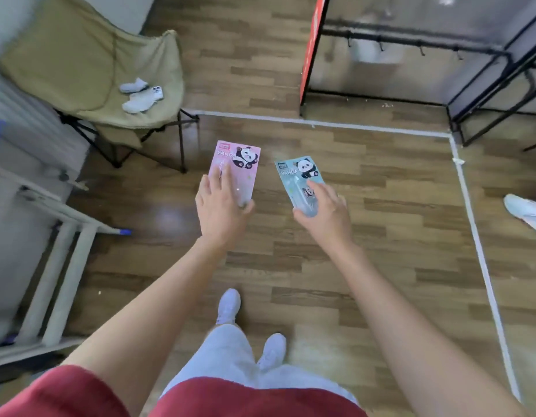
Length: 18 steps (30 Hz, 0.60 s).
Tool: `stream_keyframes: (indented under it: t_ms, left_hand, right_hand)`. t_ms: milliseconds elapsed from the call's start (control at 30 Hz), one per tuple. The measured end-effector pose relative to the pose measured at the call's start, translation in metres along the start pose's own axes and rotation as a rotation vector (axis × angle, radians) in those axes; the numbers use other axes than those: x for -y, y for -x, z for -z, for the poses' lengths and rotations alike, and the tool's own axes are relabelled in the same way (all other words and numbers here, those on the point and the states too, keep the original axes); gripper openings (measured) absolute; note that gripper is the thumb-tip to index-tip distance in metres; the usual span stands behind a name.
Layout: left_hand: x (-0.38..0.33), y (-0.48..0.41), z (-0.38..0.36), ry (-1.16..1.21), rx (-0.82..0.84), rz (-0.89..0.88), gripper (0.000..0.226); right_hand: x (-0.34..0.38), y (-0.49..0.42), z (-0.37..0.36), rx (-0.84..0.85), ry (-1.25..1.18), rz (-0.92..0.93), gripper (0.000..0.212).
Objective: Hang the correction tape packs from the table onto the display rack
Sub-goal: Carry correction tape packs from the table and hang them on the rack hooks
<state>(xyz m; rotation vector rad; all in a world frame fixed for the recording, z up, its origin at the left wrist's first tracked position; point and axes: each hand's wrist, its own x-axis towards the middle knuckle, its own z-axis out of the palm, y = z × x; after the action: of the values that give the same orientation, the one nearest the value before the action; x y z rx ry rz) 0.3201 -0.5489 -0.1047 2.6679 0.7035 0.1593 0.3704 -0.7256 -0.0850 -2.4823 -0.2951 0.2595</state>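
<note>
Two correction tape packs, one held in each hand above a wood-plank floor (381,206).

Pink pack (242,164): a flat rectangular card, glossy, printed with a panda and the word "PANDA", with a clear blister on its lower half. The left hand (220,212) grips its near end, fingers (227,176) laid over the printed face and thumb curled at the bottom edge. The long axis runs away from the fingers, with the header end farthest from them and leaning slightly right. The printed face is turned up.

Blue pack (299,173): the same shape and panda print on pale teal card, with a blister holding a small dispenser. The right hand (326,209) pinches its near end, index finger stretched along the face and thumb at the lower left corner. The long axis runs away from the fingers, with the header end leaning left.

The packs lie side by side, apart. Beyond the fingertips, to the right, stands the rack (411,43), a black metal frame whose rail carries small hooks. Beyond them to the left is a folding fabric chair (80,55).
</note>
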Motion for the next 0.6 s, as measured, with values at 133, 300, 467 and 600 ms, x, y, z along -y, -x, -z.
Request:
stream_keyframes:
  t_ms: [133, 300, 467, 600]
  left_hand:
    - [-0.068, -0.008, -0.036, -0.004, 0.073, -0.091, 0.081]
    - [-0.148, -0.046, -0.075, 0.02, 0.121, -0.168, 0.082]
    - [-0.229, -0.11, -0.106, 0.042, 0.124, -0.19, 0.085]
    - [-0.298, -0.161, -0.122, 0.056, 0.106, -0.217, 0.085]
  right_hand:
    - [-0.061, -0.007, 0.041, -0.07, -0.006, -0.104, 0.06]
    - [-0.125, -0.048, 0.086, -0.149, -0.02, -0.183, 0.06]
    - [-0.172, -0.121, 0.137, -0.187, 0.0, -0.195, 0.061]
    - [-0.203, -0.181, 0.187, -0.23, 0.017, -0.202, 0.061]
